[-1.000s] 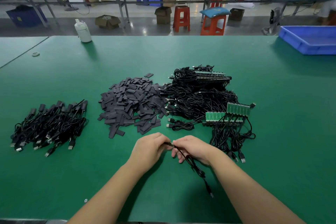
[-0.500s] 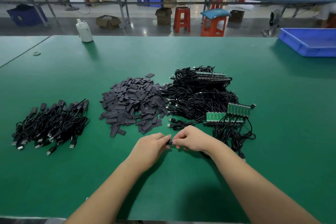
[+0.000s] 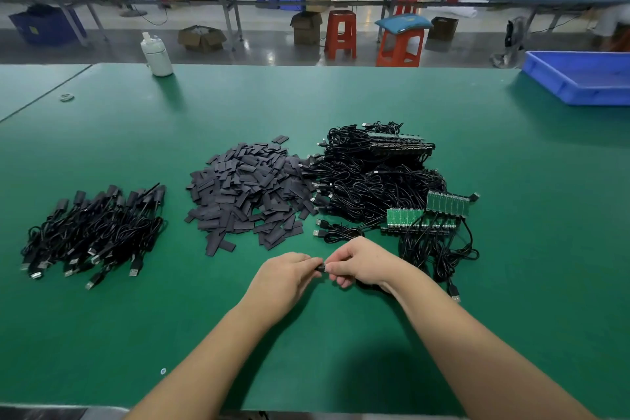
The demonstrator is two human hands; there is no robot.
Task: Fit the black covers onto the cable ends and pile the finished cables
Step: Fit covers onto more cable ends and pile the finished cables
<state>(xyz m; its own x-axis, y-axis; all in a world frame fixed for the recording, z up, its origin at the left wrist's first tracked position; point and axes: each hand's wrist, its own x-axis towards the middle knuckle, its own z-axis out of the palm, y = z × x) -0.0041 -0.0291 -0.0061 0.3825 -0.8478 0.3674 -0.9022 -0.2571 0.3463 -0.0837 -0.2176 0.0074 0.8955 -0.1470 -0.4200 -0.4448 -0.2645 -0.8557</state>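
1. At the near middle of the green counter [image 3: 443, 106], the left hand [image 3: 284, 278] and the right hand [image 3: 363, 264] meet fingertip to fingertip, both with fingers curled.
2. Between them sits a small black cover [image 3: 319, 268], pinched by the left hand's fingers; the right hand pinches a pale cable end [image 3: 326, 268] right against it. How far the end sits inside the cover cannot be made out, since the fingers hide most of it.
3. The rest of that cable appears to run under the right hand and wrist, though it is mostly hidden there.
4. Just beyond the hands, a loose heap of black covers [image 3: 245, 191] lies flat on the counter.
5. To the right of that heap, touching its edge, is a tangle of unfinished cables [image 3: 371, 181], with green circuit boards [image 3: 446, 203] standing in rows at its near right side and more cable loops trailing toward the right forearm.
6. Well to the left, apart from the covers, lies the pile of finished cables [image 3: 95, 232], covered ends pointing away and plugs toward the near edge.
7. At the far edge stand a white bottle [image 3: 157, 56] on the left and a blue tray [image 3: 579, 77] on the right.
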